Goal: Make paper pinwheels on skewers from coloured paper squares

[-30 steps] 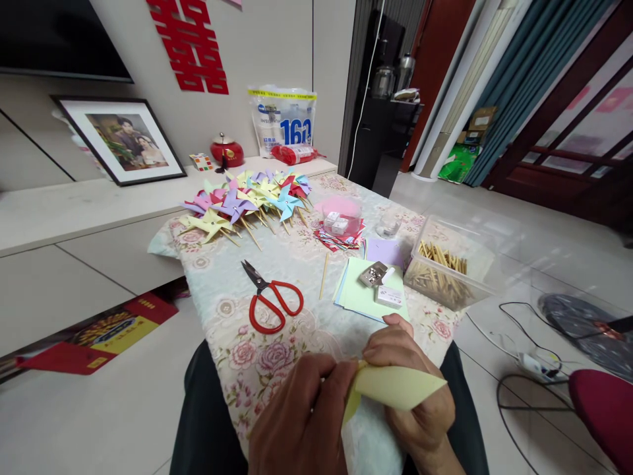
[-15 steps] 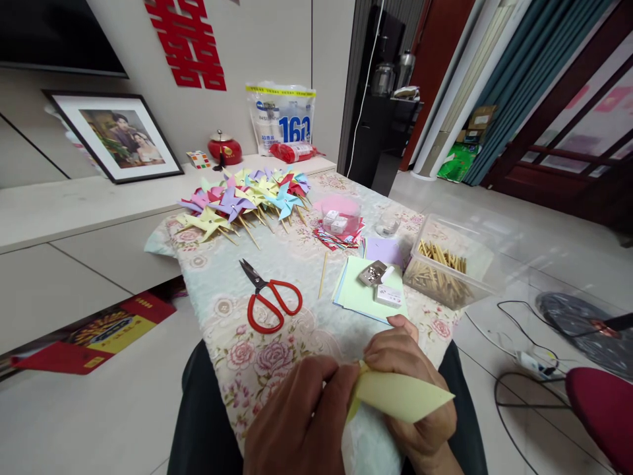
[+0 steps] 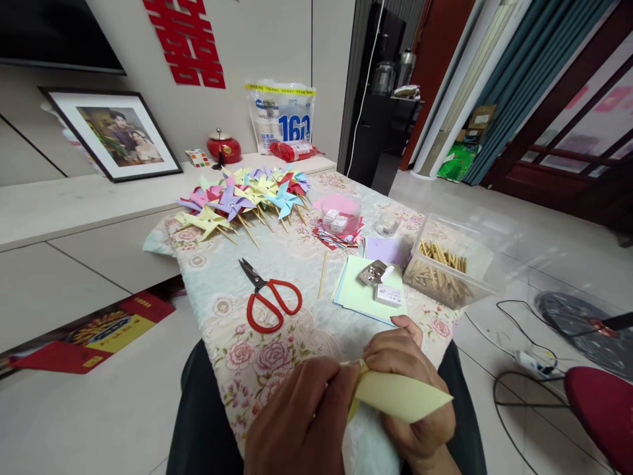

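Both hands are down at the near edge of the counter (image 3: 297, 257), working one yellow sheet (image 3: 403, 398). My right hand (image 3: 413, 389) is closed around the folded paper, thumb on top and fingers curled under it. My left hand (image 3: 301, 422) is pinched shut on the paper's inner corner, right where the two hands meet. The sheet's free point sticks out to the right, past the counter edge, over my lap.

My take on doing this bit well: keep the pinch small and right at the corner so the fold stays soft and the sheet doesn't get a hard crease. The right hand should only steady the paper, not squash it. Looks like a curl-the-tip-to-the-middle kind of move, so line up the corner before pressing.

The other stuff is all within reach. The scissors (image 3: 270, 297) lie mid-counter, with a lone stick (image 3: 323, 274) just right of them. A stack of sheets (image 3: 363, 297) sits near the right edge, and the tub of sticks (image 3: 442, 270) is beside it. A heap of pinwheels (image 3: 242, 198) fills the far left corner.
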Motion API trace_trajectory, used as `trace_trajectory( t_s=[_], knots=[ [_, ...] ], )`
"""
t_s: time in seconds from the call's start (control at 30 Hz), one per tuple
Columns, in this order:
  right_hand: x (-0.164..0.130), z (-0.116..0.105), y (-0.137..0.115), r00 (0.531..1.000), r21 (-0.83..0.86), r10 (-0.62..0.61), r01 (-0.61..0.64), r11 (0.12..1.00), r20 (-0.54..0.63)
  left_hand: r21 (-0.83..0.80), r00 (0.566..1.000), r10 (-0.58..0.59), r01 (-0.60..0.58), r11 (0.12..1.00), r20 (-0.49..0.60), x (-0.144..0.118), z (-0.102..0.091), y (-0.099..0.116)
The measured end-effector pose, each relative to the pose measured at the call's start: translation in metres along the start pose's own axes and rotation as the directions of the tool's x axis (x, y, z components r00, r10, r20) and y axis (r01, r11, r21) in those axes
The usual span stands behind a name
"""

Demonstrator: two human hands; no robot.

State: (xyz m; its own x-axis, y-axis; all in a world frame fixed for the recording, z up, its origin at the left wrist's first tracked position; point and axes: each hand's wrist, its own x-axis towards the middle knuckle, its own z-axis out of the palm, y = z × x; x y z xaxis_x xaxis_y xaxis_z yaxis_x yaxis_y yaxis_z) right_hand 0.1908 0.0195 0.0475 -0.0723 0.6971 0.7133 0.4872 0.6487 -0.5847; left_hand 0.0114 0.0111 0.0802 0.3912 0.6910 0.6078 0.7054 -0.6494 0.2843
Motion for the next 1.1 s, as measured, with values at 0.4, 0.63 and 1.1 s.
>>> trace_trajectory(
  t_s=[0.4,0.63,1.1],
  knots=[
    [0.043,0.01,0.031,0.784,0.217,0.428,-0.56,0.799,0.449,-0.532,0.812,-0.332,0.571,0.625,0.48,0.024,0.025,-0.046],
    [0.07,0.006,0.051,0.576,0.128,0.422,-0.683,0.719,0.7,-0.571,0.575,-0.202,0.817,0.081,0.793,0.025,0.034,-0.061],
    [0.093,0.011,0.055,0.488,-0.018,0.398,-0.615,0.789,0.777,-0.556,0.428,-0.595,0.83,-0.038,0.68,0.027,0.064,-0.045]
  ],
)
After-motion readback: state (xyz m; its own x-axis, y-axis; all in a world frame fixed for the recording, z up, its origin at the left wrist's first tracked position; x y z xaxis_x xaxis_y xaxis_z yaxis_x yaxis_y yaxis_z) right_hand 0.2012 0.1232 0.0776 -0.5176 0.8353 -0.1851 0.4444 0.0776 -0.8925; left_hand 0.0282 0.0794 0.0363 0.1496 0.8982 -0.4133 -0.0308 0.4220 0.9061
